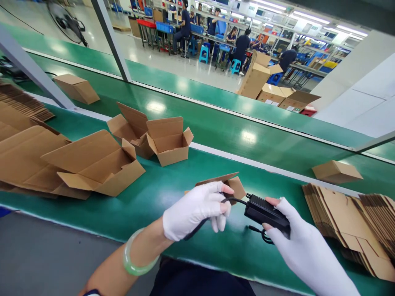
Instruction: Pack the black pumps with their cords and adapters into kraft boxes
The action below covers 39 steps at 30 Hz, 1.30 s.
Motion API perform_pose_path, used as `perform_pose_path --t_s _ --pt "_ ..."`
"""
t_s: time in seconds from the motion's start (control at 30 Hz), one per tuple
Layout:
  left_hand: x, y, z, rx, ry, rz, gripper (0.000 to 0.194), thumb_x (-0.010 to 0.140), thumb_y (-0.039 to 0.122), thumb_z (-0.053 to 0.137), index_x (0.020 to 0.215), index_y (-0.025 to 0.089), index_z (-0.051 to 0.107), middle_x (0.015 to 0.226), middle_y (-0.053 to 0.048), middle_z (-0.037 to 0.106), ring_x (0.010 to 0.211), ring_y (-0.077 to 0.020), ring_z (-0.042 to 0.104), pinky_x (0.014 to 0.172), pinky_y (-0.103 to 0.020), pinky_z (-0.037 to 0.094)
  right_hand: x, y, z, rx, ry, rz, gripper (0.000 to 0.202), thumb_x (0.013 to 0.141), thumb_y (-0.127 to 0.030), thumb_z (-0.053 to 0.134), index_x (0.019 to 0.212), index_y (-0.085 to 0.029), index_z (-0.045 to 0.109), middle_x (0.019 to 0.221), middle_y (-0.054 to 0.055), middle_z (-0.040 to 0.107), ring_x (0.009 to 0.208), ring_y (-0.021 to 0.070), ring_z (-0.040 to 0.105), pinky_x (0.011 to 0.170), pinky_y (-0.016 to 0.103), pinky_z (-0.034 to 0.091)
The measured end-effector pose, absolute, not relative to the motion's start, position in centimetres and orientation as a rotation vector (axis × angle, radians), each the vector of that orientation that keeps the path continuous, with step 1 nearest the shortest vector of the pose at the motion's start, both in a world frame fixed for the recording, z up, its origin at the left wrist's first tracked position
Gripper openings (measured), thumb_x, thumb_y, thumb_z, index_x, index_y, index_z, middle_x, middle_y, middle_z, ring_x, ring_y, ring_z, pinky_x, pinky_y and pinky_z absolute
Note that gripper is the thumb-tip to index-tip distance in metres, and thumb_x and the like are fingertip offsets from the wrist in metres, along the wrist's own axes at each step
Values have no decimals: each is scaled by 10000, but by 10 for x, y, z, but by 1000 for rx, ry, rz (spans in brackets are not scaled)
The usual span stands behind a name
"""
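Note:
My right hand (290,226), in a white glove with bare fingertips, grips a black power adapter (267,213) by its far end. A thin cable with a plug (259,232) hangs below the adapter. My left hand (200,207), gloved the same way, is closed around a black cord (236,200) that runs to the adapter's near end; more of the cord shows under the palm. Just behind my left hand stands a small open cardboard box (237,187), partly hidden by the hand.
Open cardboard boxes (171,142) stand on the green worktable (166,213) to the left, a larger open box (105,168) among them. Flattened cartons (345,218) are stacked at right. Closed boxes (338,172) lie on the green belt (216,127) beyond. People work at far benches.

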<state>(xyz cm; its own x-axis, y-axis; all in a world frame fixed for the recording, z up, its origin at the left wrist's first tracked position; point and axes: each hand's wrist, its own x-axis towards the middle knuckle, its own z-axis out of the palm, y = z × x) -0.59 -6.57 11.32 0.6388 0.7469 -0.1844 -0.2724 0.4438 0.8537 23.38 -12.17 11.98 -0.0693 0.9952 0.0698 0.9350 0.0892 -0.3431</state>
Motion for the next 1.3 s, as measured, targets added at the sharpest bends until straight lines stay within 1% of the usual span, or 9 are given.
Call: perform_pose_path --t_s 0.23,0.37,0.47,0.67,0.87,1.0,1.1,1.2,1.3 --pt "-14 -51 138 1767 823 573 125 798 144 496 821 154 619 714 26 625 642 -83 540 634 -196 416 239 -123 122 -1491 -2837 208 584 802 -186 448 1362 -279 311 887 25 689 642 189 658 571 271 492" --pt "6 -35 138 2001 586 438 74 771 108 550 816 148 593 755 25 619 695 -86 549 661 -179 413 222 -120 124 -1286 -3023 -99 725 768 -230 480 1414 -94 179 611 14 635 400 214 550 381 280 383" --pt "13 -24 133 1908 573 482 44 767 139 577 789 153 541 747 31 582 685 -85 529 646 -185 414 216 -121 126 -1242 -2964 -205 723 766 -242 489 1385 -19 188 571 18 607 398 211 535 393 282 384" --pt "10 -16 124 1762 381 485 65 794 150 550 774 157 489 717 37 533 682 -81 507 683 -209 423 216 -120 135 -1098 -3022 34 712 789 -181 474 1425 -131 156 757 27 659 504 170 578 468 250 422" --pt "20 -17 117 1744 211 386 106 847 146 461 754 189 434 582 58 538 616 -91 537 659 -220 434 209 -118 134 -1300 -2982 79 612 710 -289 584 1290 -206 406 626 -6 625 509 193 590 483 268 466" --pt "10 -25 113 2187 413 703 39 834 218 504 841 180 501 897 -47 633 878 -163 566 814 -302 433 217 -119 135 -1540 -2828 376 559 692 -303 606 1230 -275 452 692 -16 653 575 180 624 512 247 497" --pt "-15 -36 109 2460 387 806 184 838 334 511 868 156 547 1074 -131 595 1021 -221 524 908 -359 399 225 -114 139 -1718 -2582 700 508 748 -300 565 1236 -302 422 768 -42 673 582 133 625 551 203 501" --pt "-38 -44 100 2686 406 476 293 784 397 584 931 144 559 1051 -124 605 956 -236 544 806 -359 444 227 -104 144 -1808 -2448 811 452 785 -306 534 1222 -319 419 773 -68 684 546 115 620 523 187 480" --pt "-42 -45 86 2904 588 226 403 716 266 639 1076 139 510 1213 -117 534 946 -244 555 675 -340 462 221 -95 145 -1869 -2581 577 444 781 -331 530 1215 -294 447 648 -58 668 458 151 599 432 220 406"
